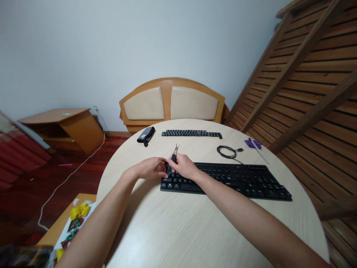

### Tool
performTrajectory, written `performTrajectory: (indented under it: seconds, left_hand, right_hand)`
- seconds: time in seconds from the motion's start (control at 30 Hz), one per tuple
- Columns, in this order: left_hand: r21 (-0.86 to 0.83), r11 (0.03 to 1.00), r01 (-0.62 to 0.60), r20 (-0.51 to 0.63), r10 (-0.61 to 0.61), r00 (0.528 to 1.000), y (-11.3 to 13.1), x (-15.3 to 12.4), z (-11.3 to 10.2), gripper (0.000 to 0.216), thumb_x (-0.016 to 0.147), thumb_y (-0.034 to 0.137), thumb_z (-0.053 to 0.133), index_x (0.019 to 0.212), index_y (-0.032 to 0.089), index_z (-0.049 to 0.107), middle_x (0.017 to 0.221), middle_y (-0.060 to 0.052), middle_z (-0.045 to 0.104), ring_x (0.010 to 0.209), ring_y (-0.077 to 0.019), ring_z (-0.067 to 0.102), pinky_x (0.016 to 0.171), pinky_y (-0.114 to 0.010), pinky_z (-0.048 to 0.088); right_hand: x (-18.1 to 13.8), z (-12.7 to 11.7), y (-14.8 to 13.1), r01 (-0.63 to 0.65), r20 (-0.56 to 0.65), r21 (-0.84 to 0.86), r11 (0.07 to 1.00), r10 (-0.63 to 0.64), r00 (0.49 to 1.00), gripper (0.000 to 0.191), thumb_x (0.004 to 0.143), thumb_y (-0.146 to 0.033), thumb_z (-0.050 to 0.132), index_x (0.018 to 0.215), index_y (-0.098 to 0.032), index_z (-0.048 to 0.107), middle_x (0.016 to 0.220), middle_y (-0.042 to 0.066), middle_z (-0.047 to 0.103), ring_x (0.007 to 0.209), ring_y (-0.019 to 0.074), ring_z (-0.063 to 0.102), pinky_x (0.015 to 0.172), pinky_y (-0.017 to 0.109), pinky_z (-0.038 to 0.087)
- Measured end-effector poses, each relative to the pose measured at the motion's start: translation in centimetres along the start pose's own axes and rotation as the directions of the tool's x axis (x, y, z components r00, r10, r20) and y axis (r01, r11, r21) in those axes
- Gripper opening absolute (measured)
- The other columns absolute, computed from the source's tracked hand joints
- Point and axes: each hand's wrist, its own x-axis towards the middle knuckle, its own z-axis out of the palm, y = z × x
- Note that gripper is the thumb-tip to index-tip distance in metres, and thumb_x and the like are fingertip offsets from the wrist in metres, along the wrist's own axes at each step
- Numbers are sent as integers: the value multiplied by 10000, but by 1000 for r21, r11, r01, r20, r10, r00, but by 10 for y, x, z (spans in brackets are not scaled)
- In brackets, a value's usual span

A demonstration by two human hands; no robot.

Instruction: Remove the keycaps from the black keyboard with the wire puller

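A black keyboard (237,178) lies across the round pale table (178,230). Both my hands meet at its left end. My right hand (184,166) is closed around a wire keycap puller (174,153), whose metal prongs stick up and away from me. My left hand (152,168) has its fingers pinched together at the keyboard's top left corner, touching the keys there; what it pinches is too small to make out.
At the table's far side lie a row of black keycaps (192,133), a black pouch (146,135), a coiled cable (227,151) and a purple item (253,143). A chair back (171,100) stands behind. Wooden slats rise on the right; a low cabinet (63,128) sits left.
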Motion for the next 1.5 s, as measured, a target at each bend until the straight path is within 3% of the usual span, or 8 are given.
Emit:
performTrajectory:
  seconds: [0.1, 0.23, 0.43, 0.63, 0.77, 0.9, 1.37, 1.5]
  left_hand:
    - [-11, 1000, -3, 10, 3, 1000, 1, 0, -1, 269, 860, 418, 645, 865, 163, 730, 1184, -111, 664, 976, -243, 655, 849, -315, 481]
    - [-4, 1000, 6, 12, -6, 1000, 1, -1, -2, 280, 862, 430, 643, 867, 165, 735, 1268, -125, 632, 1026, -254, 648, 871, -324, 475]
    - [-9, 1000, -9, 3, 9, 1000, 1, -1, -1, 280, 860, 438, 638, 863, 175, 734, 1194, -97, 660, 970, -235, 652, 839, -300, 476]
    - [-31, 1000, -6, -15, 6, 1000, 1, -2, -1, 282, 850, 442, 646, 863, 172, 724, 1114, -88, 665, 929, -222, 648, 839, -280, 476]
    - [-33, 999, -4, -21, 3, 1000, 2, -2, -1, 288, 851, 448, 642, 873, 171, 718, 1129, -89, 665, 921, -218, 644, 832, -285, 476]
    - [-23, 1000, -2, -17, 2, 1000, 1, -1, -1, 291, 843, 446, 644, 852, 164, 717, 1102, -94, 670, 904, -216, 644, 819, -292, 481]
    - [-68, 997, -31, 9, 32, 999, 2, -3, -4, 312, 863, 446, 597, 848, 156, 711, 1035, -101, 678, 854, -201, 631, 769, -279, 461]
    - [-164, 986, 20, 6, -19, 1000, -2, -4, -5, 308, 830, 440, 628, 850, 141, 697, 858, -48, 709, 717, -168, 597, 659, -261, 426]
  right_hand:
    - [-1, 0, 1, -18, -22, 36, 999, 19, 1000, 124, 879, -219, 553, 1002, -204, 545, 545, -55, 636, 528, 137, 636, 577, 225, 440]
    - [-1, 0, 2, 5, -4, 44, 999, -5, 1000, 135, 835, -167, 552, 950, -217, 501, 543, -64, 629, 535, 141, 643, 594, 234, 452]
    - [-1, -1, 1, 53, 50, 5, 999, -53, 997, 95, 848, -173, 545, 906, -217, 484, 545, -66, 590, 525, 137, 612, 587, 231, 428]
    - [-2, 0, -1, 189, 77, -70, 980, -184, 980, 75, 878, -266, 587, 883, -200, 552, 778, 7, 636, 705, 151, 599, 669, 246, 415]
    - [-3, -2, -4, 169, 92, -16, 986, -166, 982, 196, 930, -343, 549, 814, -190, 590, 738, -3, 635, 700, 140, 591, 688, 243, 409]
    - [-2, -4, -3, 97, 167, 106, 990, -113, 979, 362, 998, -374, 420, 742, -180, 586, 553, -40, 551, 547, 111, 533, 621, 224, 410]
    - [2, -2, 3, -36, 166, 319, 947, -18, 986, 352, 962, -437, 476, 748, -172, 563, 499, -51, 541, 466, 94, 501, 522, 199, 406]
    - [5, 0, 11, -42, 106, 368, 929, 3, 994, 389, 979, -471, 395, 751, -183, 523, 506, -51, 528, 456, 97, 491, 505, 205, 408]
